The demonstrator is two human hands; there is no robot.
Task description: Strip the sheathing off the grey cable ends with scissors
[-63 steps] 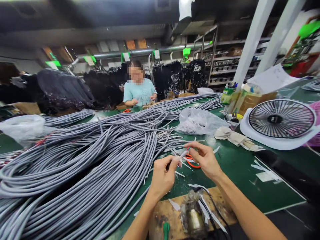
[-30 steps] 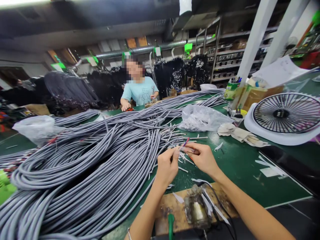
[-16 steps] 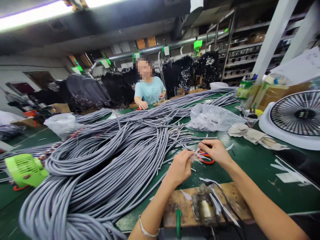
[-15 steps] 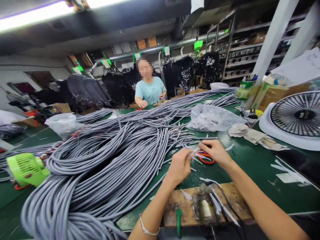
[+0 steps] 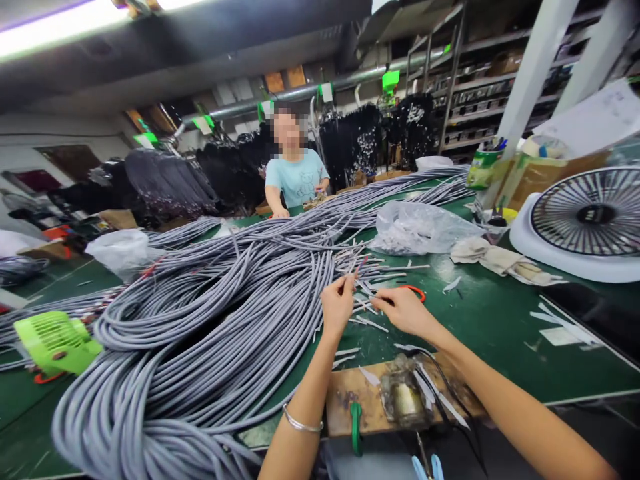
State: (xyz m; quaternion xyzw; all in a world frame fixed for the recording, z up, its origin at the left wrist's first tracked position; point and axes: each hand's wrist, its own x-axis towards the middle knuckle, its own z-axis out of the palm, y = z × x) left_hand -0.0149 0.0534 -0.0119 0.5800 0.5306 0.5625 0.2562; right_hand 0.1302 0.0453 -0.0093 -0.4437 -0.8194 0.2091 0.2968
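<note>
My left hand (image 5: 338,305) is pinched closed at the cut ends of the grey cables, on what looks like one cable's end; its fingers partly hide the grip. Just right of it, my right hand (image 5: 406,311) is also closed, thumb against fingers, over a thin pale piece too small to make out. A large bundle of grey cables (image 5: 240,333) fills the table to the left, with stripped ends fanned out around both hands. Behind my right hand shows the orange-red handle loop of scissors (image 5: 416,291), otherwise hidden.
A wooden board (image 5: 345,393) carrying a stained metal block (image 5: 406,400) and a green clamp (image 5: 356,427) lies in front. A white fan (image 5: 530,247), cloth (image 5: 500,261) and plastic bag (image 5: 425,230) stand right. A green fan (image 5: 55,341) is left. Across the table sits a person (image 5: 295,177).
Both hands have moved left, toward the cable ends, and my left hand has risen slightly. The view has shifted a little. The scissors' handle is now more covered by my right hand.
</note>
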